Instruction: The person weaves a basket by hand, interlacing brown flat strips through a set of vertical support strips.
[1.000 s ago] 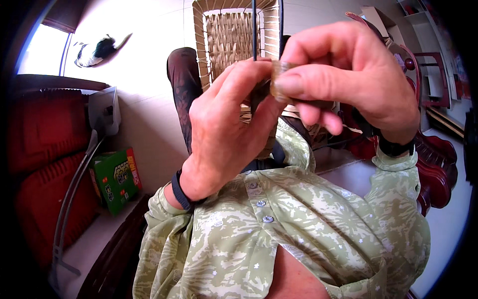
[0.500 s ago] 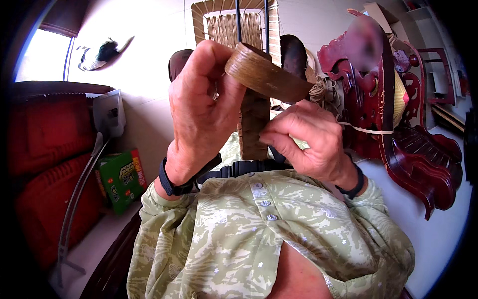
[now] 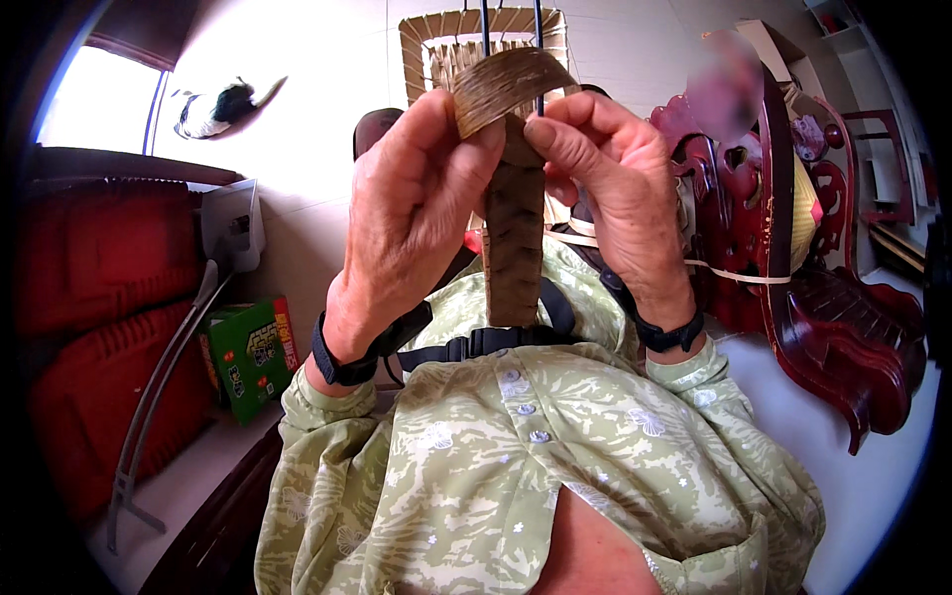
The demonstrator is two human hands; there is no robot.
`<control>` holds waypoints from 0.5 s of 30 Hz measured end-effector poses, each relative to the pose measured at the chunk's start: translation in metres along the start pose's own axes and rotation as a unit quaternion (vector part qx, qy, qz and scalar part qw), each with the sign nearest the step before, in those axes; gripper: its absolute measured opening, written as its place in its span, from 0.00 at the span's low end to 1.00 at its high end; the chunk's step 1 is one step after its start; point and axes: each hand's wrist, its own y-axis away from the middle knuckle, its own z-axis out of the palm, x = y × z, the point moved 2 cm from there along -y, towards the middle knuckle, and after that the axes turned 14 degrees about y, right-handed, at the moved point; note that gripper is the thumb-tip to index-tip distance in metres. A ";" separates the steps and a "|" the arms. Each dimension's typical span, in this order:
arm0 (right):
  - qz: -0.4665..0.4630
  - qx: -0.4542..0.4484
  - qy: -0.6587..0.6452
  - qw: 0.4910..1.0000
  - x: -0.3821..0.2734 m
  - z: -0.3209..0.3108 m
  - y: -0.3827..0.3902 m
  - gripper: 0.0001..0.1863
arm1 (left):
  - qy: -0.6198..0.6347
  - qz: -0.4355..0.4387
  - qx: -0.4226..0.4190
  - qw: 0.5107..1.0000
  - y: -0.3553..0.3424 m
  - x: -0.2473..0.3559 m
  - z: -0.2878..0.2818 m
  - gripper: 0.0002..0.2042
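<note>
A brown fibrous strip (image 3: 508, 81), glossy and lined with lengthwise grain, arches over at the top between my two hands. Below it a flat, darker brown length (image 3: 514, 243) hangs down to my belt; whether the two are one piece is hidden at the fingers. My left hand (image 3: 421, 183) pinches the left end of the arch between thumb and fingers. Closed on the strip's right side is my right hand (image 3: 620, 178), with its thumb near the bend. Beyond my hands stands a pale woven basket (image 3: 415, 50) with two dark rods (image 3: 486, 30) in front of it.
At left are red ribbed padded shapes (image 3: 109, 258), a green box (image 3: 243, 362) and a thin metal stand (image 3: 149, 426). A black-and-white cat (image 3: 213, 111) lies on the floor. A dark red carved wooden chair (image 3: 843, 337), with a pale band around it, occupies the right.
My right hand has moved up and left from beside the hanging length to the strip's bend. The arch has risen and curved over more. A bundle of cord at right is now hidden.
</note>
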 end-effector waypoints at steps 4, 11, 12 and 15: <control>-0.037 -0.026 -0.002 0.999 0.010 -0.002 0.008 0.06 | -0.026 -0.038 -0.006 0.999 0.004 -0.002 -0.002 0.02; -0.052 0.088 -0.035 0.994 0.012 0.012 0.031 0.07 | 0.105 -0.095 0.053 0.988 -0.002 0.005 0.013 0.08; -0.050 0.080 -0.035 0.995 0.012 0.013 0.030 0.07 | 0.086 -0.111 0.040 0.989 -0.003 0.004 0.009 0.09; -0.036 0.050 -0.058 0.996 0.009 0.012 0.021 0.06 | 0.042 -0.134 0.006 0.990 -0.012 -0.001 0.001 0.10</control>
